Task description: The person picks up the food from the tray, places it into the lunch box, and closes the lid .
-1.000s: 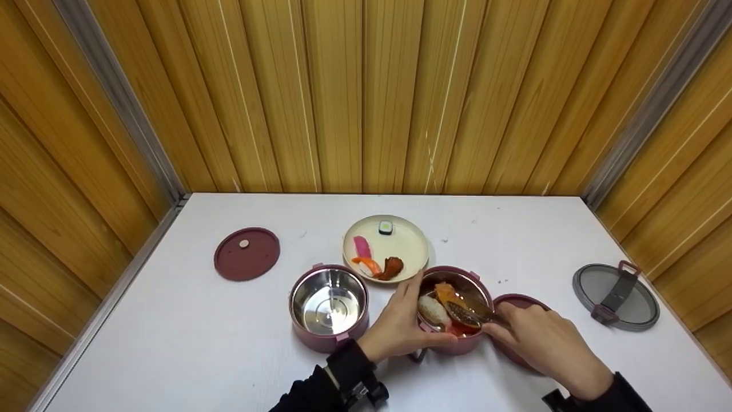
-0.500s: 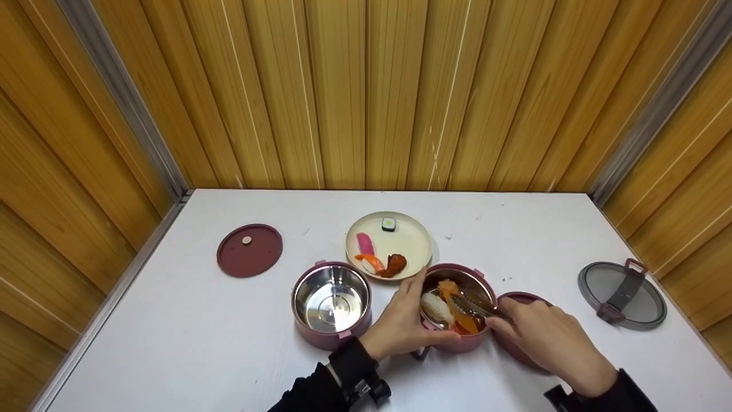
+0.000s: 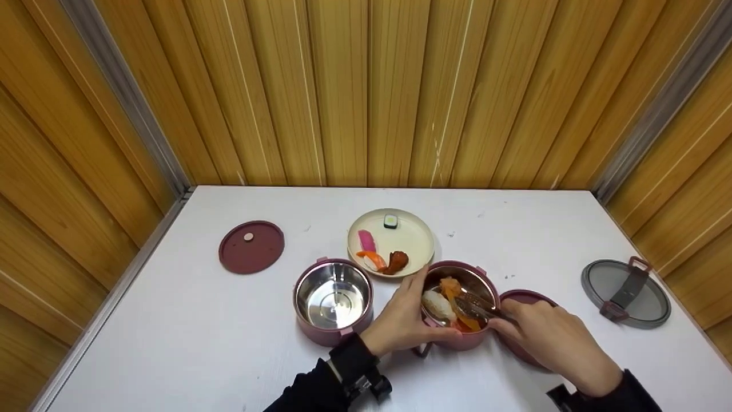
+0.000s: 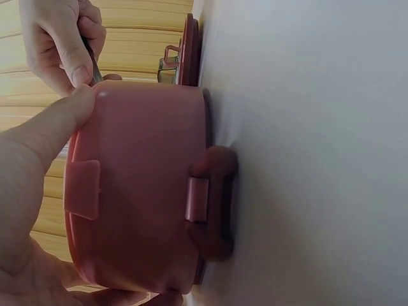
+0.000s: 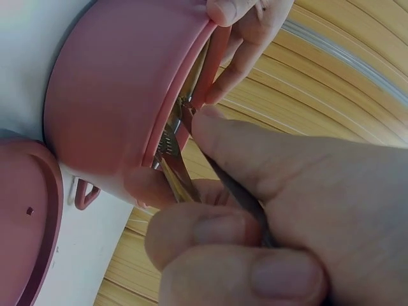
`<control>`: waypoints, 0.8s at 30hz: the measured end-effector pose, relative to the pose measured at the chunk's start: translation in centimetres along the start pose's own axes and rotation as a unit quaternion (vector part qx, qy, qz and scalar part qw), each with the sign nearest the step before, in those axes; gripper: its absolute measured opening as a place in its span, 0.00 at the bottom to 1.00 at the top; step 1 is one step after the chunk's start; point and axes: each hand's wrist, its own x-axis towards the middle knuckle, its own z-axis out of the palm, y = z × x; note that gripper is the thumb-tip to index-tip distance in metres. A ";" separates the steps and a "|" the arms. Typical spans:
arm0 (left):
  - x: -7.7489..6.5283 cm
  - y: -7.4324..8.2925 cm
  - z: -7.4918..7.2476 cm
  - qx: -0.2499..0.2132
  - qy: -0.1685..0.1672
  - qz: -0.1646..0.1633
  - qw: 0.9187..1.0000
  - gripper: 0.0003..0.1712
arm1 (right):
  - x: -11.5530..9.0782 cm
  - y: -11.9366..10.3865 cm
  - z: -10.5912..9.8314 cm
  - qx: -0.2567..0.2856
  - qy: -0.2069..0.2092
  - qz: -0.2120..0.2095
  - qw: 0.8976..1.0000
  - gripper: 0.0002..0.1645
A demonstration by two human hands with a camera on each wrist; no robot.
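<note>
My left hand [image 3: 403, 320] grips the side of a pink, steel-lined lunch container [image 3: 466, 343], its thumb along the near rim and its fingers round the left side. In the left wrist view, a dark red handle sticks out low on the container [image 4: 140, 185]. My right hand [image 3: 552, 337] holds metal serving tongs [image 3: 477, 309], whose perforated tips reach down inside the container. An orange food piece [image 3: 450, 286] lies by the tips, beside a white rice-like piece [image 3: 438, 305]. In the right wrist view, thumb and fingers squeeze the tong arms [image 5: 233, 185].
A second steel-lined container [image 3: 333, 337] stands left. Behind, a cream plate [image 3: 414, 243] bears several sushi pieces and a drumstick. A dark red lid [image 3: 251, 257] lies far left, another red lid [image 3: 523, 296] under my right hand, a grey clear lid [image 3: 646, 292] far right.
The tongs' tips have turned and shifted slightly within the container, and the orange food has moved among the pieces there. The left hand keeps its grip. The whole head view has shifted slightly.
</note>
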 end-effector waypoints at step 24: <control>-3.3 3.1 -5.1 0.076 0.048 0.056 0.994 0.59 | 1.9 -1.0 -1.5 0.020 -0.014 -0.007 1.000 0.20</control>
